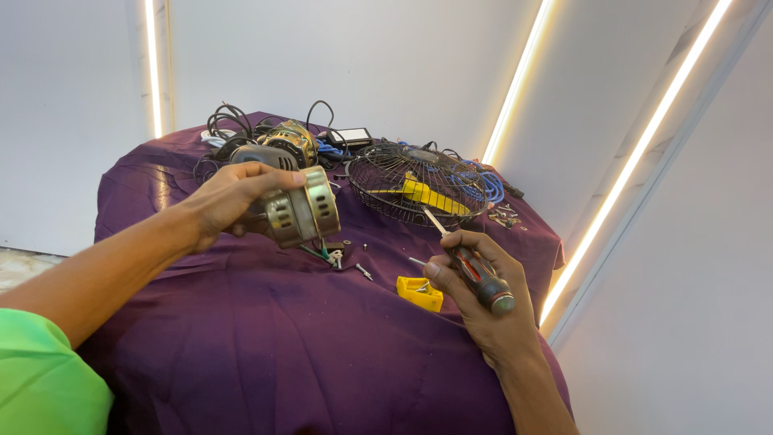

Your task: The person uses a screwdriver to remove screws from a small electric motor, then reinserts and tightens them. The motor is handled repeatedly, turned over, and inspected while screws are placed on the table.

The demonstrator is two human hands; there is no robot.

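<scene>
The left hand (229, 197) is closed around a small metal fan motor (299, 211), gripping it from the rear and holding it raised above the purple cloth (266, 338) that covers the table. The motor's round vented housing faces the camera; thin coloured wires (316, 251) hang from its underside toward the cloth.

The right hand (483, 302) is wrapped around the handle of a red-and-black screwdriver (471, 270). The shaft points up and away toward a black wire fan guard (415, 181), with the tip near the guard's front rim. Whether tip and guard touch cannot be told.

A yellow fan blade (423, 196) lies inside the guard. A small yellow plastic part (419, 292) rests on the cloth just beside the right hand's thumb. Loose screws (364, 271) lie between the two hands.

At the far edge sit a second motor (288, 143), a tangle of black cables (229, 121), a blue cable (487, 184) and a small dark rectangular device (353, 136). Small hardware (505, 215) lies at the right edge of the table.
</scene>
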